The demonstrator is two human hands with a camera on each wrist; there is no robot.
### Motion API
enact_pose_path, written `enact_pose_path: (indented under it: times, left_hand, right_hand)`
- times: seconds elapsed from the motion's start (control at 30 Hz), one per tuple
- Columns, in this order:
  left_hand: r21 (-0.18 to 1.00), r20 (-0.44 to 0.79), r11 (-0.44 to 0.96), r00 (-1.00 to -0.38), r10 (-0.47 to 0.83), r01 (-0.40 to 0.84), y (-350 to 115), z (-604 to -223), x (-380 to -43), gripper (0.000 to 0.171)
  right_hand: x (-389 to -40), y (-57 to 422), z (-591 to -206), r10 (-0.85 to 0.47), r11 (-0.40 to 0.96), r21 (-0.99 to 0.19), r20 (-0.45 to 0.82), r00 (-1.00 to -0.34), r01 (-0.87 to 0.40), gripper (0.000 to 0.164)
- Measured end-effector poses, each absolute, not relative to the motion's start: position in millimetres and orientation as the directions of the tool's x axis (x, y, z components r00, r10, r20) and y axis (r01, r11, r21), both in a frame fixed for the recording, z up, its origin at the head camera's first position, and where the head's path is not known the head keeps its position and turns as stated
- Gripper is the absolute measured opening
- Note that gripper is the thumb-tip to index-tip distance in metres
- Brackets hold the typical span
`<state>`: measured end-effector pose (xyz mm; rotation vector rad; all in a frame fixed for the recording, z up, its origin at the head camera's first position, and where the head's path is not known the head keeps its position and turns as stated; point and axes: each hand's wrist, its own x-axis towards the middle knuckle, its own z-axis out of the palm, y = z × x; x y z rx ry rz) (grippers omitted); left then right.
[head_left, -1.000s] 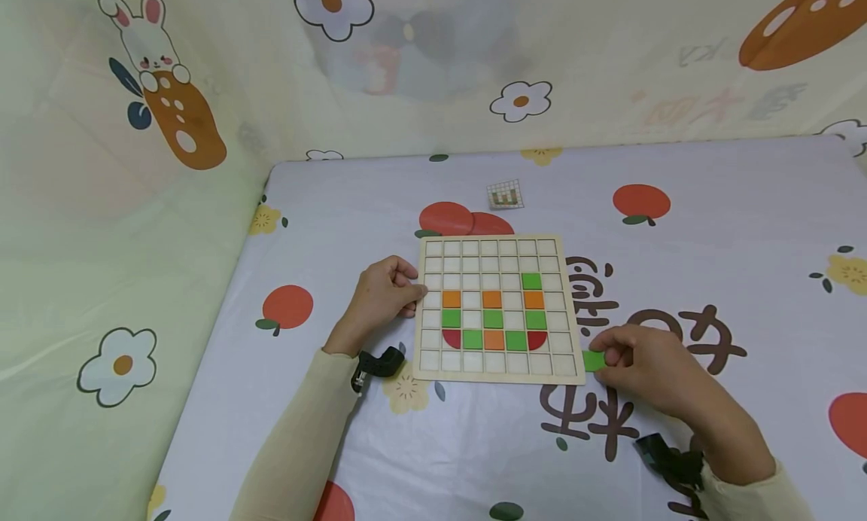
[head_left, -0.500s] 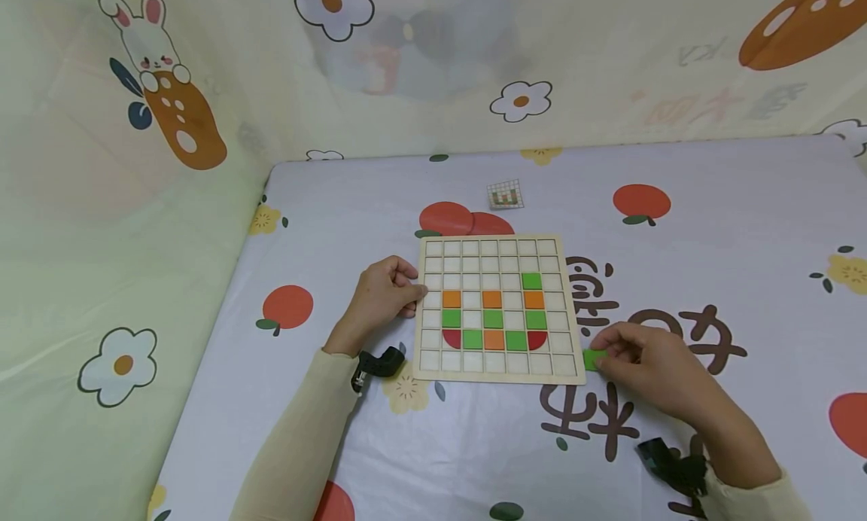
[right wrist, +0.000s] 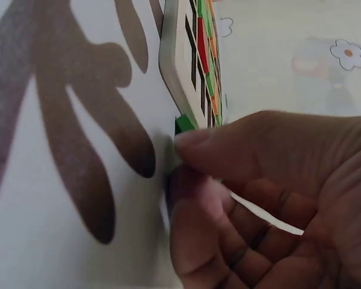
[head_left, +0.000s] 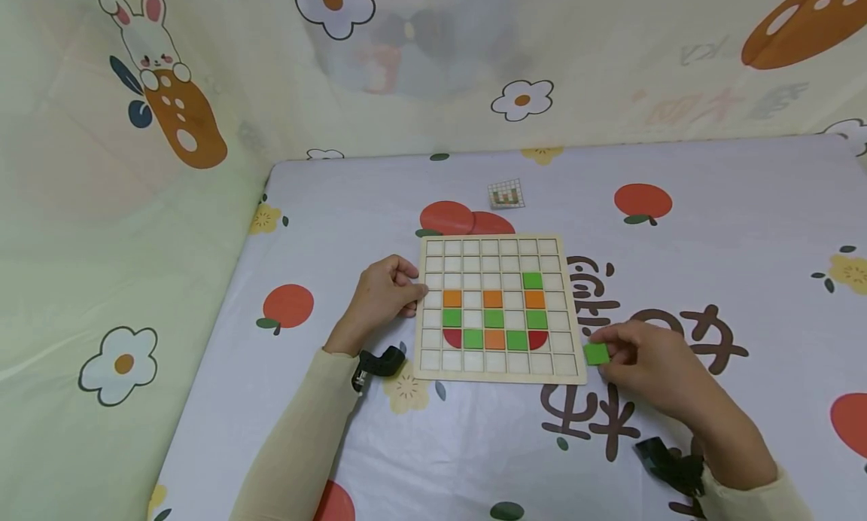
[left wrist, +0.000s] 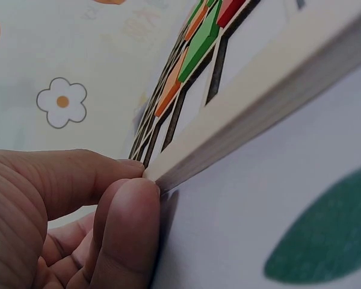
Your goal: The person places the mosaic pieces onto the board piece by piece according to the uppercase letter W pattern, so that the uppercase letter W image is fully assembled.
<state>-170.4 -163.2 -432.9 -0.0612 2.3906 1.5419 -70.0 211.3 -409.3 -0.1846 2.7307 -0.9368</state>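
A square wooden grid board lies on the table in the head view. Orange, green and dark red pieces fill some of its cells, and its other cells are pale. My left hand pinches the board's left edge between thumb and index finger; the left wrist view shows the thumb against the side of the rim. Just off the board's lower right corner, my right hand holds a green square tile by its right side. In the right wrist view the fingers hide most of that tile.
A small card with a printed grid pattern lies behind the board. The tablecloth is pale, printed with fruit, flowers and brown lettering. A patterned cloth wall rises at the back and another on the left.
The green tile has tipped in my right fingers: half a second ago less of its face showed, and now more does. My left hand and the board keep their place.
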Motion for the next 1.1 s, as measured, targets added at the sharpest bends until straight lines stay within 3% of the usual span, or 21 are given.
enact_pose_path:
  times: [0.2,0.43,0.83,1.1]
  left_hand:
    - [0.887,-0.271,0.416,-0.955,0.123,-0.198,-163.2,-432.7,-171.0,0.022]
    - [0.889,-0.275,0.411,-0.954,0.123,-0.203,-164.0,-433.1,-172.5,0.022]
    - [0.893,-0.274,0.403,-0.953,0.130,-0.201,-164.6,-432.9,-172.6,0.023]
    - [0.885,-0.278,0.418,-0.952,0.127,-0.203,-164.3,-434.0,-172.1,0.022]
  right_hand:
    - [-78.2,206.7,-403.3,-0.193,0.834,-0.546,-0.158,-0.968,-0.077,0.029]
    - [-92.7,195.2,-394.6,-0.212,0.793,-0.594,-0.065,-0.975,-0.133,0.028]
    - [-134.6,135.5,-390.3,-0.292,0.691,-0.712,-0.122,-0.949,-0.121,0.026]
    - [-157.5,97.1,-393.7,-0.334,0.686,-0.715,-0.139,-0.932,-0.139,0.020]
